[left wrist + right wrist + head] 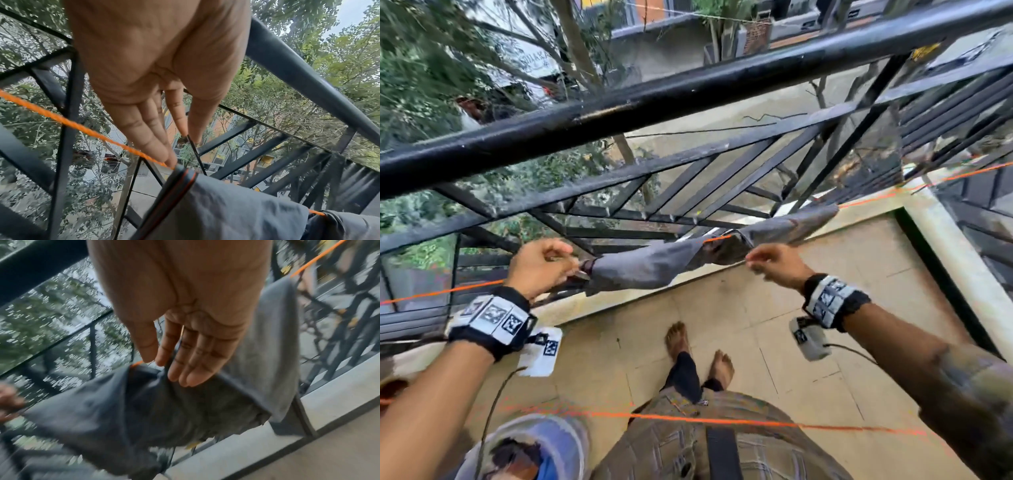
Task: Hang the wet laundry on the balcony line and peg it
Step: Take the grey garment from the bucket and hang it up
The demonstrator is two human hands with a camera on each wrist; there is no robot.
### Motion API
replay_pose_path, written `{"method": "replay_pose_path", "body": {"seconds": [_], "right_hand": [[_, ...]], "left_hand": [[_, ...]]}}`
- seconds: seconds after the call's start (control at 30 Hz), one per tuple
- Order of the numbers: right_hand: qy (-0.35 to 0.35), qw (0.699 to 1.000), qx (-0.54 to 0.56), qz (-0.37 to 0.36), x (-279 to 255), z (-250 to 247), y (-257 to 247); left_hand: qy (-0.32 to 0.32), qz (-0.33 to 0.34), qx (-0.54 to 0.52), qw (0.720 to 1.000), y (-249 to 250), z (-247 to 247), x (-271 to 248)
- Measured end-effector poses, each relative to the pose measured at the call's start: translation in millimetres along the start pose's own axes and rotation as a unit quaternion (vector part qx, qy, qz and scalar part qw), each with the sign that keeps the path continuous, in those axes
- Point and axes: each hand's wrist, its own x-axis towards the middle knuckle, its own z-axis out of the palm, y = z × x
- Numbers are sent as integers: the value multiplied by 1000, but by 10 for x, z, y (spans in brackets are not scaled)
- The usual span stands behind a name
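Note:
A grey garment (647, 267) hangs folded over the orange line (441, 291) in front of the railing. My left hand (544, 263) is at the garment's left end. In the left wrist view its fingers (156, 146) lie nearly straight, their tips touching the dark hem (180, 178) where the orange line (61, 120) enters the grey garment (236, 211). My right hand (756, 262) is at the middle of the near side. In the blurred right wrist view the right hand (168, 369) has a ridge of the grey garment (185, 410) between its fingers. No peg shows.
A black metal railing (688, 92) runs close behind the line, with trees and a street below. A second orange line (688, 419) crosses near my waist. A bluish basin (544, 445) sits at lower left on the tiled floor (756, 325). A concrete ledge (945, 240) bounds the balcony.

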Motion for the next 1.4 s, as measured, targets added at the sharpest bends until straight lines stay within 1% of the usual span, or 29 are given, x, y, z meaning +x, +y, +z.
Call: {"method": "replay_pose_path", "body": {"seconds": [0.03, 0.07, 0.13, 0.2, 0.23, 0.3, 0.33, 0.4, 0.47, 0.5, 0.53, 0.6, 0.67, 0.7, 0.73, 0.77, 0.8, 0.83, 0.87, 0.93, 0.97, 1.0, 1.1, 1.17, 1.23, 1.3, 1.33, 1.4], "right_hand": [[-49, 999, 8, 6, -18, 192, -41], [-76, 997, 8, 10, -4, 387, -69], [-105, 994, 29, 30, 77, 736, -117], [-126, 986, 83, 66, 145, 1030, -192], [-135, 981, 114, 83, 176, 1150, -235], [-136, 972, 150, 117, 231, 1331, -318], [-128, 971, 157, 127, 251, 1396, -351], [-112, 971, 169, 129, 265, 1482, -408], [-97, 974, 172, 108, 253, 1516, -431], [-87, 979, 161, 88, 253, 1533, -400], [-78, 983, 147, 74, 234, 1524, -386], [-57, 988, 133, 50, 181, 1517, -319], [-23, 989, 149, 13, 100, 1505, -284], [-10, 985, 172, -8, 33, 1475, -327], [-4, 980, 198, -22, -27, 1433, -378], [-5, 975, 221, -32, -93, 1378, -454], [-13, 970, 240, -38, -139, 1312, -497], [-24, 965, 259, -43, -166, 1249, -521], [-36, 960, 275, -47, -193, 1174, -554], [-55, 952, 299, -42, -234, 1029, -601], [-58, 947, 312, -43, -254, 961, -626], [-57, 943, 324, -49, -277, 892, -650], [-20, 942, 326, -76, -251, 757, -741], [23, 950, 295, -100, -177, 677, -831], [69, 955, 263, -116, -79, 576, -981], [110, 952, 260, -117, 56, 496, -1130], [126, 951, 261, -108, 131, 478, -1193], [135, 954, 256, -79, 296, 502, -1254]], "left_hand": [[-5, 8, -1, 1000, 24, -36, -80], [-11, 11, 1, 1000, 21, -52, -154], [-18, 6, 10, 1000, -30, -46, -256], [-30, 4, 36, 999, -109, -17, -300], [-48, 0, 62, 997, -113, 4, -329], [-73, 17, 106, 991, -113, 59, -332], [-67, 37, 114, 990, -83, 88, -341], [-25, 75, 134, 988, 44, 121, -421], [4, 101, 162, 982, 134, 128, -489], [-6, 99, 182, 978, 163, 128, -540], [-31, 89, 199, 976, 150, 138, -560], [-98, 58, 226, 967, 90, 168, -576], [-160, 32, 289, 943, 8, 248, -576], [-192, 24, 302, 934, -10, 296, -574], [-212, 21, 296, 931, 2, 341, -574], [-224, 20, 273, 935, 22, 396, -576], [-230, 8, 228, 946, 47, 445, -570], [-236, -22, 160, 958, 91, 478, -563], [-248, -64, 77, 964, 140, 498, -568], [-262, -148, -64, 952, 228, 503, -603], [-267, -169, -99, 944, 259, 485, -621], [-275, -172, -118, 938, 273, 466, -637], [-303, -147, -134, 932, 281, 372, -686], [-302, -140, -185, 925, 307, 309, -729], [-276, -131, -254, 918, 372, 253, -743], [-240, -108, -314, 912, 455, 211, -736], [-227, -85, -335, 910, 507, 193, -715], [-209, -42, -378, 901, 569, 174, -652]]}}
